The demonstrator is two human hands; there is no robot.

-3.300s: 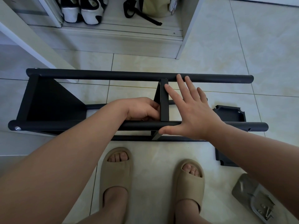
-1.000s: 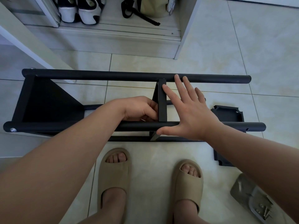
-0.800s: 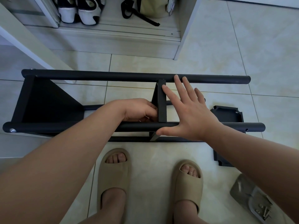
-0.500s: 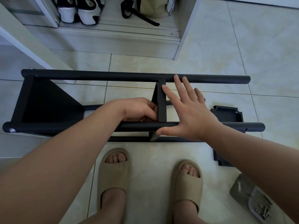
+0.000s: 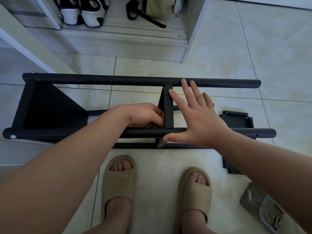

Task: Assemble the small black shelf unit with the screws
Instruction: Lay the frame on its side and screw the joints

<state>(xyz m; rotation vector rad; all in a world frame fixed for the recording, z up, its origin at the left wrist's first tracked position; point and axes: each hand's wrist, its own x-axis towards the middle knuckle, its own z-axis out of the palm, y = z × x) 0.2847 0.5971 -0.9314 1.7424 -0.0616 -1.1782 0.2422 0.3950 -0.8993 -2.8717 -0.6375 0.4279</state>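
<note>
Lying on its side on the tiled floor, the black shelf unit is stretching across the view in front of two feet in tan slippers. At its left end a solid end panel is sitting between the two long tubes, and a silver screw head is showing at the near tube's tip. The left hand is reaching over the near tube, its grip curled together against the left face of the middle panel; whether it is pinching anything I cannot tell. The right hand is lying flat just right of that panel, grip apart, thumb along the near tube, fingertips reaching the far tube. Farther right a loose black panel is lying on the floor, and a bag of screws is sitting at the lower right.
</note>
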